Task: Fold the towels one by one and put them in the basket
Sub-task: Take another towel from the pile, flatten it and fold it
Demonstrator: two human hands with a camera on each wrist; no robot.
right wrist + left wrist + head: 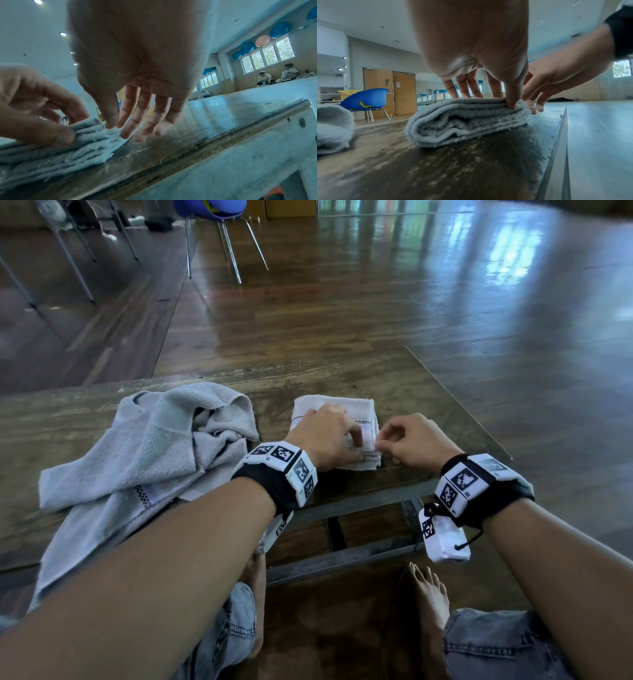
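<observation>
A white towel (pixel 334 414), folded into a thick square, lies on the wooden table (pixel 428 405) near its right end. My left hand (pixel 342 440) covers its near half, fingers on top (pixel 471 89) and the thumb (pixel 511 102) dug into the near edge, pinching the upper layers. My right hand (pixel 387 444) is at the towel's near right corner, where thumb and forefinger (pixel 111 123) meet on the corner's fluff. Its other fingers hang loose above the tabletop. A larger grey towel (pixel 154 446) lies crumpled at the left, partly over the front edge.
The table's right edge (pixel 479 419) is a hand's width from the folded towel. My bare feet (pixel 428 594) are under the metal frame. A blue chair (pixel 212 210) stands far back on the wooden floor, with a yellow basket (pixel 348 94) on shelves behind it.
</observation>
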